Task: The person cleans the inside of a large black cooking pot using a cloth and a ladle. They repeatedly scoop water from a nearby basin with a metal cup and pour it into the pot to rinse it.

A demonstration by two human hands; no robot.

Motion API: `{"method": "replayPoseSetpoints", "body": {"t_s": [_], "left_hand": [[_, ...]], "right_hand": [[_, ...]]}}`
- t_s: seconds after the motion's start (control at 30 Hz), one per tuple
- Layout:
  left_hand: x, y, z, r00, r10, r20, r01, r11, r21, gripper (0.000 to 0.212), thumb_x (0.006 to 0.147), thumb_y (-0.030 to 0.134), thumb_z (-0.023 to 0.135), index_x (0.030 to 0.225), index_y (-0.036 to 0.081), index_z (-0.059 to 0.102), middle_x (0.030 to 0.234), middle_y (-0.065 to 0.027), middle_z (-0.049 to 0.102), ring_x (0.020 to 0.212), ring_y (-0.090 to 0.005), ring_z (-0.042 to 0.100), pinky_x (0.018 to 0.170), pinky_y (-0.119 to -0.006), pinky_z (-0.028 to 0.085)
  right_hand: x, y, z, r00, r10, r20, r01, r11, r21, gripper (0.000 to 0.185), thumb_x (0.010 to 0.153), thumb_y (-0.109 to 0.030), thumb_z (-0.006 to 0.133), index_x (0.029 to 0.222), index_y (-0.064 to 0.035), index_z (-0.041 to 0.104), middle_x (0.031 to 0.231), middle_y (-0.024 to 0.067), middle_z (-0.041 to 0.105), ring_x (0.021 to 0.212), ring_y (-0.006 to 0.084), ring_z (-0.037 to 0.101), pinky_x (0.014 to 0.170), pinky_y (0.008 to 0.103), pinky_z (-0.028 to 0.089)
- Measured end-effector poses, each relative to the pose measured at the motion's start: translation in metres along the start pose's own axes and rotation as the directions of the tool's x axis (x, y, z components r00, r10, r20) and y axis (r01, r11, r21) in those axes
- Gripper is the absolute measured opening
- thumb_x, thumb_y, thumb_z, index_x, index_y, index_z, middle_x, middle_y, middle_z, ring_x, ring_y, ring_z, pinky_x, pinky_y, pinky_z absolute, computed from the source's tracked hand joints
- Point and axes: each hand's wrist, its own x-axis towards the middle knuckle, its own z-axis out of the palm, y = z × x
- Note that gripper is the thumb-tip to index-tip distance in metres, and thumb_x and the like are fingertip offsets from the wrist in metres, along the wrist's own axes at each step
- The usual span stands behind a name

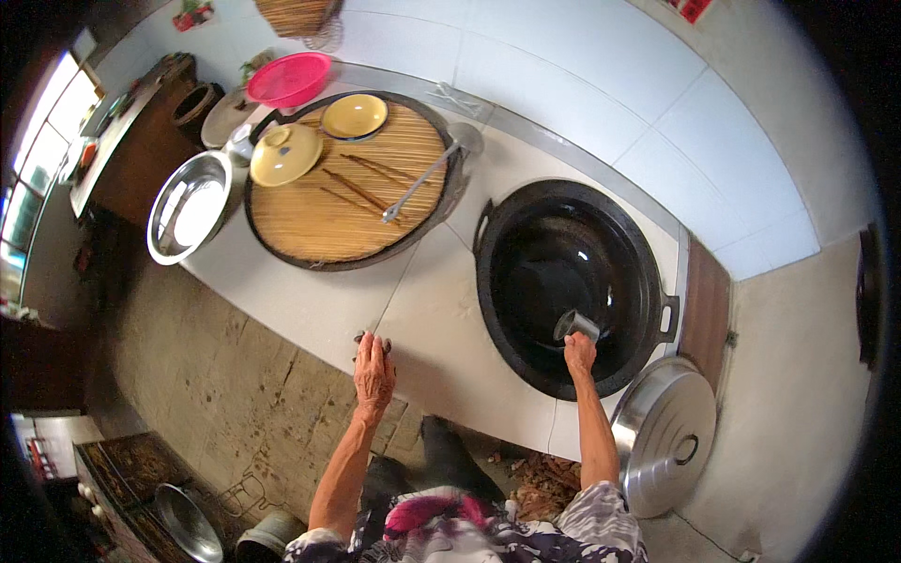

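Observation:
My right hand [580, 352] grips a small metal cup [576, 325], tilted inside a large black iron wok [507, 352] set into the stove counter. The cup is low over the near right part of the wok, where the dark interior shines. Whether liquid lies at the bottom is hard to tell. At the counter's front edge, my left hand [374, 376] lies palm down with its fingers together. Small dark bits [386, 345] show around its fingertips; what they are, and whether the hand holds them, is unclear.
A slatted round cover [303, 225] tops a second wok, carrying two yellow bowls [354, 117], one upside down, chopsticks [348, 188] and a metal ladle [422, 183]. Around it stand a steel basin [224, 204] and pink basin [288, 81]. A metal lid [669, 436] leans at right.

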Motion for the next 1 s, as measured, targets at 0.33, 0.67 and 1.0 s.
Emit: {"method": "replayPoseSetpoints", "body": {"t_s": [0.33,0.67,1.0], "left_hand": [[0.010,0.015,0.032,0.990,-0.036,0.136,0.004,0.974,0.226,0.054,0.088,0.014,0.046,0.137,-0.005,0.033,0.145,-0.0237,0.031,0.135,-0.0374,0.029,0.111,-0.046,0.023],[0.013,0.016,0.033,0.990,-0.041,0.134,0.014,0.980,0.200,0.052,0.090,0.020,0.047,0.135,-0.005,0.037,0.143,-0.0228,0.034,0.134,-0.0374,0.032,0.109,-0.048,0.025],[0.012,0.020,0.037,0.989,-0.077,0.126,0.047,0.974,0.219,0.048,0.089,0.013,0.047,0.135,0.001,0.040,0.145,-0.0159,0.035,0.134,-0.0316,0.033,0.110,-0.043,0.027]], "right_hand": [[0.072,0.066,0.043,0.994,0.001,0.112,0.036,0.945,-0.325,0.015,0.074,-0.010,0.067,0.088,-0.0042,0.067,0.098,0.0152,0.060,0.096,0.0348,0.056,0.082,0.0458,0.047],[0.083,0.023,0.113,0.982,-0.189,0.008,0.187,0.977,0.101,0.016,0.083,-0.014,0.058,0.077,0.0012,0.060,0.082,0.0144,0.061,0.077,0.0343,0.055,0.071,0.0447,0.044],[0.051,-0.055,0.062,0.838,0.137,0.529,-0.499,-0.201,0.843,0.026,0.081,-0.018,0.057,0.060,-0.0104,0.045,0.057,0.0017,0.044,0.053,0.0152,0.042,0.060,0.0342,0.040]]}}
